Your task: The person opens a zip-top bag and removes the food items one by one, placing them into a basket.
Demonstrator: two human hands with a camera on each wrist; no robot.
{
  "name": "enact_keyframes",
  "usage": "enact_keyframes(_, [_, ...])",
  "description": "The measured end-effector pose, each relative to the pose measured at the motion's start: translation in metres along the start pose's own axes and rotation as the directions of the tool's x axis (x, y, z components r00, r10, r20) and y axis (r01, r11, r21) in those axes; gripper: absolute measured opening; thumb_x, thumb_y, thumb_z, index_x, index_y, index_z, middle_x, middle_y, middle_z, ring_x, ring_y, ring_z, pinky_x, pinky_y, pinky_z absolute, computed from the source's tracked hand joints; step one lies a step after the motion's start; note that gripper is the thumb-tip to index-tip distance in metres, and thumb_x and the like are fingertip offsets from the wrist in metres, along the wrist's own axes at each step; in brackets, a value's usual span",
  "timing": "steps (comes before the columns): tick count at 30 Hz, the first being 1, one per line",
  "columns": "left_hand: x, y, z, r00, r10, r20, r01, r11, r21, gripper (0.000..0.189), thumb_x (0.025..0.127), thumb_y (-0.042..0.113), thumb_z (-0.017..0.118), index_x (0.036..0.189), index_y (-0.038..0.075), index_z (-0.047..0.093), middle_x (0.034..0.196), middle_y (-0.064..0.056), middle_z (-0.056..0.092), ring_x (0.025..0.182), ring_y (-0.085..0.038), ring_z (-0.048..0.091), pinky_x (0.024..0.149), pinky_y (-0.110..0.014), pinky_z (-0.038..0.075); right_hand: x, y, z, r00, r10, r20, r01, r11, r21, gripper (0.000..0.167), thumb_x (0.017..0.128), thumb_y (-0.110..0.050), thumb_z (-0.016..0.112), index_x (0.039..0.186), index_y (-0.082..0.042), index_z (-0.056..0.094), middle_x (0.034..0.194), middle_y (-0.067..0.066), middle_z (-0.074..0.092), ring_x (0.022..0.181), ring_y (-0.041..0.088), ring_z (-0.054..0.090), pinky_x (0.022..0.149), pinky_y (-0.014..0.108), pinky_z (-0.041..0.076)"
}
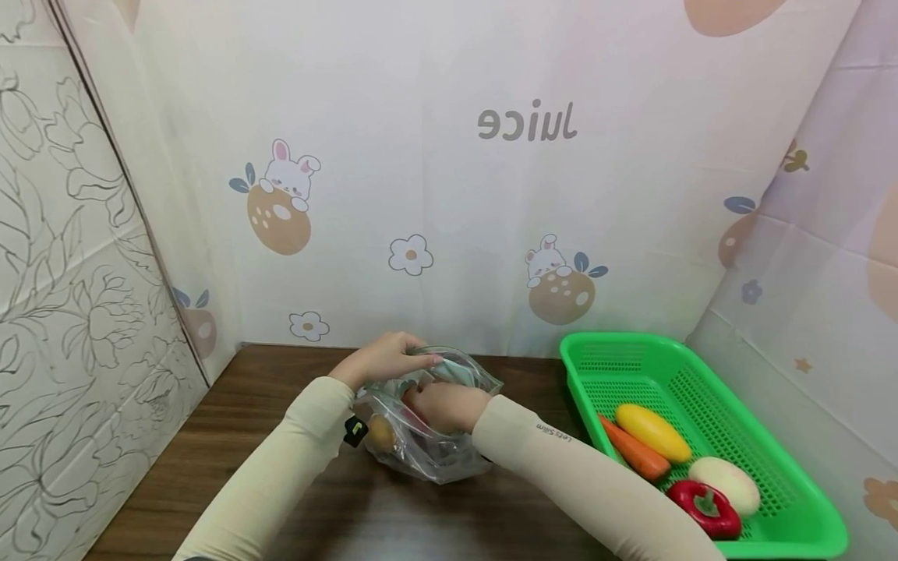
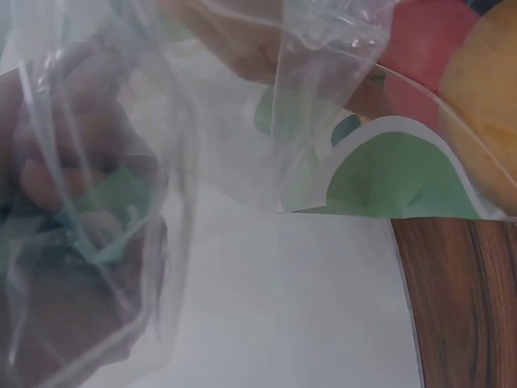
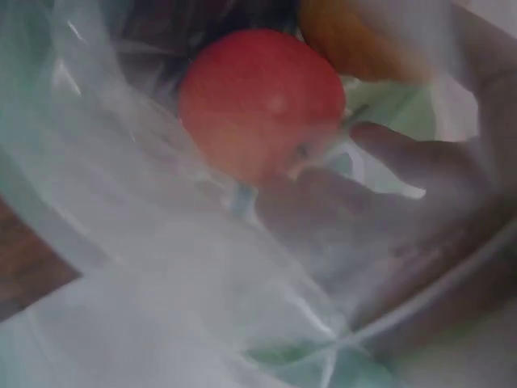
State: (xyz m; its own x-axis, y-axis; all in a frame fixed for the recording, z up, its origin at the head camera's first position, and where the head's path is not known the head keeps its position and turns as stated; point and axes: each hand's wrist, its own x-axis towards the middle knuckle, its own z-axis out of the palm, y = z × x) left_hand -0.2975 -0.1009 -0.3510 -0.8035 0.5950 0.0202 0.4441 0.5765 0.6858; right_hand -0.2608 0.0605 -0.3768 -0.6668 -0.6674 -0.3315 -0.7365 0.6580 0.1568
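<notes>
A clear zip-top plastic bag (image 1: 449,460) with green printing stands on the wooden table. My left hand (image 1: 382,360) holds the bag's rim at its left side; through the film in the left wrist view, fingers (image 2: 60,182) grip the plastic. My right hand (image 1: 449,405) is inside the bag's mouth. In the right wrist view, a red apple (image 3: 262,101) lies in the bag, with the right fingers (image 3: 303,202) at its stem end and the thumb apart from it. Beside the apple is a yellow-orange round fruit (image 1: 381,432), partly hidden by plastic.
To the right, a green plastic basket (image 1: 779,444) holds a carrot (image 1: 634,450), a yellow oval item (image 1: 654,433), a pale egg-shaped item (image 1: 726,483) and a red bell pepper (image 1: 701,510). A patterned curtain (image 1: 435,179) hangs behind the table (image 1: 281,499).
</notes>
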Motion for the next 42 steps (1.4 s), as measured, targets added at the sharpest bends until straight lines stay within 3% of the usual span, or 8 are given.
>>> enact_keyframes(8, [0.000, 0.000, 0.000, 1.000, -0.007, -0.003, 0.007, 1.000, -0.008, 0.038, 0.100, 0.046, 0.059, 0.077, 0.016, 0.064, 0.065, 0.007, 0.047, 0.061, -0.012, 0.040, 0.061, -0.030, 0.038, 0.010, -0.004, 0.018, 0.995, 0.072, -0.069, -0.074, 0.997, -0.018, 0.050, 0.104, -0.018, 0.056, 0.149, -0.005, 0.039, 0.122, 0.015, 0.057, 0.066, 0.016, 0.058, 0.053, 0.025, 0.045])
enact_keyframes(12, [-0.001, 0.000, -0.001, 1.000, -0.015, -0.008, 0.015, 1.000, -0.003, 0.039, 0.100, 0.046, 0.060, 0.086, 0.011, 0.070, 0.068, 0.005, 0.051, 0.064, -0.013, 0.047, 0.064, -0.032, 0.041, 0.020, -0.001, 0.022, 0.992, 0.098, -0.082, -0.098, 0.995, -0.001, 0.050, 0.101, -0.016, 0.060, 0.147, -0.009, 0.041, 0.112, 0.010, 0.057, 0.049, 0.011, 0.050, 0.044, 0.024, 0.038])
enact_keyframes(22, [0.000, -0.003, -0.003, 1.000, -0.012, -0.004, 0.012, 1.000, -0.013, 0.039, 0.100, 0.047, 0.059, 0.096, 0.011, 0.075, 0.096, -0.003, 0.071, 0.081, -0.018, 0.058, 0.071, -0.036, 0.046, 0.034, -0.001, 0.014, 0.990, 0.142, -0.017, -0.141, 0.989, 0.051, 0.055, 0.098, -0.015, 0.064, 0.148, -0.013, 0.041, 0.110, 0.007, 0.061, 0.056, 0.011, 0.053, 0.046, 0.025, 0.038])
enact_keyframes(27, [0.000, -0.004, -0.003, 1.000, -0.006, -0.011, 0.006, 1.000, -0.011, 0.040, 0.100, 0.045, 0.059, 0.094, 0.009, 0.075, 0.087, -0.004, 0.068, 0.073, -0.015, 0.053, 0.066, -0.033, 0.043, 0.037, -0.001, 0.015, 0.982, 0.186, 0.006, -0.185, 0.971, 0.152, 0.063, 0.097, -0.010, 0.064, 0.153, -0.017, 0.036, 0.130, 0.009, 0.057, 0.047, 0.012, 0.044, 0.041, 0.026, 0.032])
enact_keyframes(32, [0.001, -0.008, 0.001, 1.000, -0.010, -0.014, 0.010, 1.000, 0.002, 0.042, 0.099, 0.045, 0.061, 0.081, 0.008, 0.069, 0.073, 0.001, 0.056, 0.063, -0.013, 0.043, 0.060, -0.031, 0.040, 0.043, -0.001, 0.023, 0.974, 0.214, 0.073, -0.225, 0.941, 0.251, 0.068, 0.094, -0.007, 0.066, 0.154, -0.020, 0.038, 0.148, 0.009, 0.047, 0.077, 0.014, 0.057, 0.049, 0.029, 0.039])
enact_keyframes(36, [0.002, -0.011, 0.003, 1.000, -0.027, -0.008, 0.027, 1.000, -0.002, 0.035, 0.099, 0.047, 0.061, 0.093, 0.016, 0.076, 0.100, 0.005, 0.069, 0.087, -0.013, 0.061, 0.075, -0.035, 0.050, 0.045, -0.002, 0.028, 0.966, 0.215, 0.143, -0.245, 0.936, 0.253, 0.071, 0.098, -0.013, 0.062, 0.159, -0.025, 0.028, 0.153, 0.006, 0.041, 0.108, 0.016, 0.052, 0.057, 0.031, 0.043])
enact_keyframes(39, [0.002, -0.012, 0.003, 0.999, -0.034, -0.013, 0.034, 0.999, -0.008, 0.031, 0.099, 0.047, 0.061, 0.101, 0.020, 0.077, 0.112, 0.002, 0.071, 0.100, -0.013, 0.063, 0.084, -0.039, 0.051, 0.045, -0.001, 0.027, 0.961, 0.212, 0.177, -0.253, 0.931, 0.262, 0.073, 0.099, -0.010, 0.059, 0.160, -0.028, 0.023, 0.155, 0.003, 0.039, 0.104, 0.018, 0.055, 0.052, 0.032, 0.040])
enact_keyframes(42, [0.003, -0.012, 0.003, 1.000, -0.028, -0.009, 0.028, 1.000, -0.012, 0.032, 0.099, 0.047, 0.061, 0.100, 0.019, 0.077, 0.105, 0.001, 0.071, 0.090, -0.013, 0.062, 0.079, -0.038, 0.050, 0.043, 0.000, 0.023, 0.964, 0.189, 0.189, -0.235, 0.937, 0.257, 0.073, 0.099, -0.008, 0.058, 0.160, -0.027, 0.024, 0.148, 0.002, 0.045, 0.090, 0.017, 0.055, 0.048, 0.031, 0.037])
